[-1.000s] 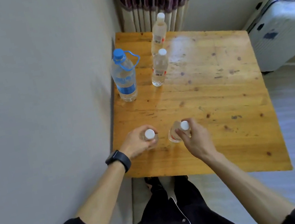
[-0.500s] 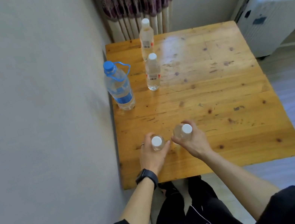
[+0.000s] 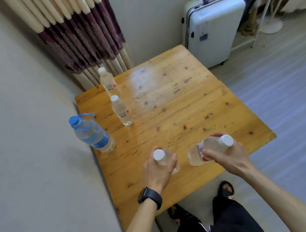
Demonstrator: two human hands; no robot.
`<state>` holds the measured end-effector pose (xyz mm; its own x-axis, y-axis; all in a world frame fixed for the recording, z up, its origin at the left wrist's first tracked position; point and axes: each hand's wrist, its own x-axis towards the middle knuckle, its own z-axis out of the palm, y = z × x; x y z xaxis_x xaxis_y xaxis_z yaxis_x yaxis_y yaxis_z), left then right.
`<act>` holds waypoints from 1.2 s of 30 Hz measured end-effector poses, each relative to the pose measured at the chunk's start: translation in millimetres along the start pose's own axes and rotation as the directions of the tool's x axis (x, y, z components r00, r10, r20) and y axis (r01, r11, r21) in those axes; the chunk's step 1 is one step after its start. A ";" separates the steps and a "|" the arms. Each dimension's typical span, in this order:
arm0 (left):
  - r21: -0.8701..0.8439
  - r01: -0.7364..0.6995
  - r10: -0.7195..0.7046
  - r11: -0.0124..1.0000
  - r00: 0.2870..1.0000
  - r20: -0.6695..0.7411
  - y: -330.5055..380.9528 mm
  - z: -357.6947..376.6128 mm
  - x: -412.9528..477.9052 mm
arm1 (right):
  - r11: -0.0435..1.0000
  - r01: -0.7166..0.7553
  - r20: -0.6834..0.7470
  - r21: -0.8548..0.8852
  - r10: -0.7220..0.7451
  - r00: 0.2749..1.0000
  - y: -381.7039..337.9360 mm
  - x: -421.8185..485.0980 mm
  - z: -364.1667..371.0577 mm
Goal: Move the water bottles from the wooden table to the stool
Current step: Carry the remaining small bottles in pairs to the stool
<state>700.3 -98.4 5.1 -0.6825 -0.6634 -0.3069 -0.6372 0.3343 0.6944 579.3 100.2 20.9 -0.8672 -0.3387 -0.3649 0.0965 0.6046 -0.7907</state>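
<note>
My left hand is wrapped around a small clear water bottle with a white cap over the near part of the wooden table. My right hand grips a second small bottle, tilted with its cap toward me and its base lifted off the table. Along the table's left side stand a large bottle with a blue cap and handle and two more small white-capped bottles, one nearer and one at the far corner. No stool is in view.
A wall runs along the table's left edge, with a striped curtain behind the far corner. A white suitcase stands beyond the table's far right corner. A white rack and fan base sit at far right. Grey floor lies to the right.
The view has swung to the right. My right hand has lifted and tilted its bottle; my left hand keeps hold of its bottle near the same spot.
</note>
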 end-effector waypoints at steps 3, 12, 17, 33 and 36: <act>0.013 -0.149 0.148 0.989 0.986 0.077 61.2 21.0 9.2 | 0.994 -0.041 -0.147 0.101 0.055 0.988 10.0 -13.0 -61.1; -0.059 -0.564 0.554 0.823 0.778 0.297 289.1 147.2 11.4 | 0.978 -0.062 -0.498 0.199 0.156 0.853 62.1 -39.1 -267.3; -0.086 -0.740 0.724 0.668 0.618 0.307 415.8 214.1 -2.2 | 0.992 -0.034 -0.656 0.118 0.104 0.747 76.6 -40.0 -388.6; -0.416 -0.784 0.885 0.460 0.439 0.153 763.0 425.0 6.6 | 0.992 -0.121 -0.947 -0.030 0.011 0.322 122.3 48.0 -730.8; -0.387 -0.777 0.867 0.497 0.460 0.192 814.7 474.5 23.6 | 0.979 -0.181 -0.953 -0.098 -0.040 0.299 136.3 75.4 -785.0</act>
<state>-4.9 475.9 254.8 -0.9350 0.1130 0.3362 0.3515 0.4225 0.8354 143.7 722.9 271.6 -0.7288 0.5617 0.3917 0.2034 0.7238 -0.6594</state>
